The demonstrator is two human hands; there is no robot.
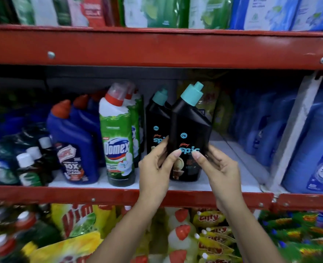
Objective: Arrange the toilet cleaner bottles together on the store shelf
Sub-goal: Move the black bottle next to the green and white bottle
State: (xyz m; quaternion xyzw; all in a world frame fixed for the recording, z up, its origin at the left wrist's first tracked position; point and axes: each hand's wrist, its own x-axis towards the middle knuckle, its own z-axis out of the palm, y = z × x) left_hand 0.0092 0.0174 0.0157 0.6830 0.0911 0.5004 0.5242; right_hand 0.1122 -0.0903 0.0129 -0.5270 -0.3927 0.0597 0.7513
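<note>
A black toilet cleaner bottle [189, 128] with a teal cap stands at the front of the middle shelf [119, 193]. My left hand [156, 168] grips its lower left side and my right hand [216, 168] grips its lower right side, thumbs on the label. A second black bottle [157, 118] with a teal cap stands just behind and left of it. To the left stand a green and white Domex bottle [118, 141] and a blue bottle with a red cap [75, 145].
Small dark bottles with white caps [30, 168] crowd the shelf's left end. Big blue jugs [312, 147] sit to the right past a white divider [293, 133]. White shelf floor shows right of the black bottle. Pouches fill the shelf above; yellow packs and bottles fill the one below.
</note>
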